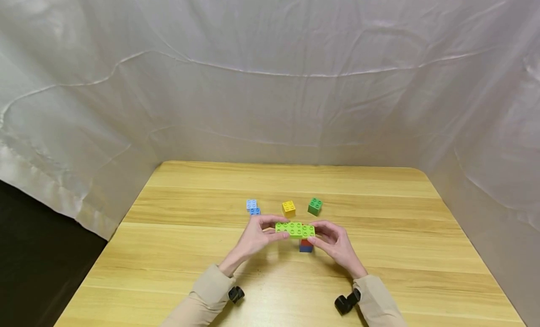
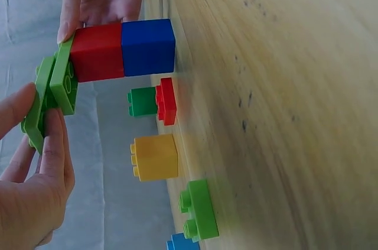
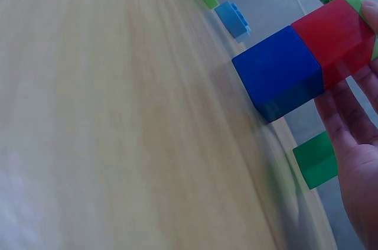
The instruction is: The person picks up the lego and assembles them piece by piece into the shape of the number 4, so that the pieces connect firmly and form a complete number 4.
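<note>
A blue block [image 2: 147, 48] forms the bottom of a small stack, with a red block [image 2: 97, 52] on it. Across the red block's top lies a flat lime-green brick [image 2: 64, 78]. A second lime-green brick [image 2: 40, 101] overlaps it from above and sticks out to the left. My left hand [image 1: 257, 235] pinches that upper brick between thumb and fingers. On the other side, my right hand [image 1: 337, 245] grips the lower lime-green brick at its right end, its fingers beside the red block. In the head view the hands and lime-green bricks partly hide the stack.
Behind the stack stand a yellow block [image 1: 288, 207], a dark green block [image 1: 314, 206] and light blue bricks [image 1: 251, 204]. The left wrist view also shows a flat red brick [image 2: 168, 101] and another lime-green brick [image 2: 202, 208] on the wooden table [image 1: 190, 266].
</note>
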Motion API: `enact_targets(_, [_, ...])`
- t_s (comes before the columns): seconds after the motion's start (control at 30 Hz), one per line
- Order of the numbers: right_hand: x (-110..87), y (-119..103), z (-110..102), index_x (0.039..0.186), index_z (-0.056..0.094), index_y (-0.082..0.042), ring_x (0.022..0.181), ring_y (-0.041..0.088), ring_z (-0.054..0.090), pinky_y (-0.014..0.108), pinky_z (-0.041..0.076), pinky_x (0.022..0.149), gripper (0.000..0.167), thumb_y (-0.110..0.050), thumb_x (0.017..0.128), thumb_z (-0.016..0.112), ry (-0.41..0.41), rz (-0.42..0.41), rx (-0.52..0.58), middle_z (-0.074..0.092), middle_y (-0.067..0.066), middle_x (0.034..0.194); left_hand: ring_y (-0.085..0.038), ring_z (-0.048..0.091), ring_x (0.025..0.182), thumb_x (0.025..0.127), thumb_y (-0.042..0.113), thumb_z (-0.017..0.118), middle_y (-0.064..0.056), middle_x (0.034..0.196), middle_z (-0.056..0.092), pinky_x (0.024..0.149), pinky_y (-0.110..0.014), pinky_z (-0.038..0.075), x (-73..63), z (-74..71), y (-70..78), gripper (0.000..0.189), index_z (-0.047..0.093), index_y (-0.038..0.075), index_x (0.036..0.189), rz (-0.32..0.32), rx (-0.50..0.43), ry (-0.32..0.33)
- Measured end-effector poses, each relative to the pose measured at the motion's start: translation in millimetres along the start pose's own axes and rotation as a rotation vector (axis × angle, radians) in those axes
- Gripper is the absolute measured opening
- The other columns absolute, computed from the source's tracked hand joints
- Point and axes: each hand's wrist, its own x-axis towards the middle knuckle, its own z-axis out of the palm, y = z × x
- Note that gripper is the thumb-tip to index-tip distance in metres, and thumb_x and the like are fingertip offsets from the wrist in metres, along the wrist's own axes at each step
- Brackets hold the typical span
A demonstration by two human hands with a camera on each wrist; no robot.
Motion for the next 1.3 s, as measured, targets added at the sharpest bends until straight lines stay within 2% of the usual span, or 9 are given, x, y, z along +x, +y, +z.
enact_targets(0.17, [-0.1, 0.1, -0.4, 0.122, 0.061, 0.009, 0.107, 0.006, 0.066, 0.018, 0.057, 0.094, 0.033, 0.001, 0.091, 0.07, -0.002, -0.001, -0.001, 0.069, -0.013, 0.115, -0.021, 0.069, 0.096, 0.088, 0.01, 0.076, -0.023, 0.13, 0.065, 0.08, -0.019, 0.061, 0.6, 1.2, 0.0, 0.039, 0.068, 0.0, 0.125, 0.042, 0.066, -0.034])
enact_targets(0.33, [-0.2, 0.2, -0.4, 0.122, 0.061, 0.009, 0.107, 0.006, 0.067, 0.018, 0.058, 0.094, 0.033, 0.002, 0.09, 0.07, -0.001, -0.004, 0.0, 0.069, -0.013, 0.115, -0.014, 0.063, 0.087, 0.089, 0.014, 0.075, -0.02, 0.125, 0.066, 0.07, -0.015, 0.056, 2.3, 5.0, 2.3, 0.038, 0.069, 0.002, 0.125, 0.091, 0.17, -0.037])
enact_targets(0.4, [-0.2, 0.4, -0.3, 0.122, 0.061, 0.009, 0.107, 0.006, 0.066, 0.018, 0.057, 0.094, 0.034, 0.002, 0.09, 0.07, -0.002, -0.003, 0.003, 0.069, -0.013, 0.115, -0.009, 0.059, 0.08, 0.089, 0.016, 0.076, -0.018, 0.123, 0.067, 0.065, -0.014, 0.053, 2.9, 6.6, 2.8, 0.037, 0.07, 0.004, 0.123, 0.093, 0.201, -0.025])
enact_targets(0.53, [-0.2, 0.8, -0.2, 0.122, 0.06, 0.01, 0.108, 0.006, 0.066, 0.018, 0.057, 0.095, 0.034, 0.002, 0.091, 0.07, -0.005, -0.004, 0.011, 0.068, -0.013, 0.116, -0.006, 0.055, 0.07, 0.089, 0.021, 0.077, -0.018, 0.118, 0.069, 0.058, -0.014, 0.048, 3.5, 8.9, 2.6, 0.035, 0.071, 0.006, 0.121, 0.089, 0.225, -0.01])
enact_targets(0.67, [0.1, 0.8, -0.2, 0.122, 0.06, 0.011, 0.108, 0.006, 0.066, 0.018, 0.058, 0.095, 0.034, 0.002, 0.091, 0.07, -0.008, -0.012, 0.016, 0.068, -0.013, 0.116, -0.004, 0.05, 0.062, 0.09, 0.022, 0.076, -0.019, 0.105, 0.07, 0.053, -0.014, 0.042, 3.2, 9.9, 4.2, 0.035, 0.071, 0.006, 0.12, 0.081, 0.241, 0.0])
enact_targets(0.73, [0.1, 0.8, -0.3, 0.122, 0.06, 0.011, 0.108, 0.006, 0.066, 0.018, 0.058, 0.094, 0.034, 0.002, 0.091, 0.07, -0.007, -0.014, 0.017, 0.068, -0.013, 0.116, -0.006, 0.05, 0.063, 0.09, 0.022, 0.076, -0.019, 0.105, 0.07, 0.053, -0.014, 0.042, 3.0, 10.0, 4.9, 0.036, 0.07, 0.006, 0.121, 0.09, 0.249, -0.002])
enact_targets(0.93, [0.1, 0.8, 0.1, 0.122, 0.06, 0.011, 0.108, 0.006, 0.067, 0.018, 0.057, 0.095, 0.034, 0.002, 0.09, 0.07, -0.005, -0.012, 0.015, 0.069, -0.013, 0.115, -0.009, 0.054, 0.081, 0.091, 0.025, 0.075, -0.013, 0.122, 0.069, 0.063, -0.015, 0.047, 2.4, 10.3, 6.0, 0.038, 0.07, 0.006, 0.124, 0.133, 0.336, -0.004])
enact_targets(1.07, [0.2, 1.0, 0.3, 0.122, 0.06, 0.011, 0.108, 0.006, 0.067, 0.019, 0.057, 0.096, 0.034, 0.003, 0.09, 0.069, -0.007, -0.017, 0.014, 0.069, -0.013, 0.115, -0.009, 0.054, 0.081, 0.091, 0.025, 0.075, -0.013, 0.121, 0.07, 0.063, -0.016, 0.047, 2.7, 10.7, 5.5, 0.037, 0.071, 0.007, 0.124, 0.135, 0.346, -0.002])
enact_targets(1.3, [0.5, 0.6, 0.2, 0.122, 0.061, 0.01, 0.107, 0.005, 0.067, 0.019, 0.057, 0.095, 0.034, 0.002, 0.09, 0.07, 0.0, -0.01, 0.012, 0.069, -0.013, 0.115, -0.004, 0.05, 0.061, 0.093, 0.023, 0.073, -0.014, 0.1, 0.072, 0.051, -0.015, 0.042, 3.0, 9.5, 4.1, 0.038, 0.069, 0.006, 0.126, 0.108, 0.302, -0.034])
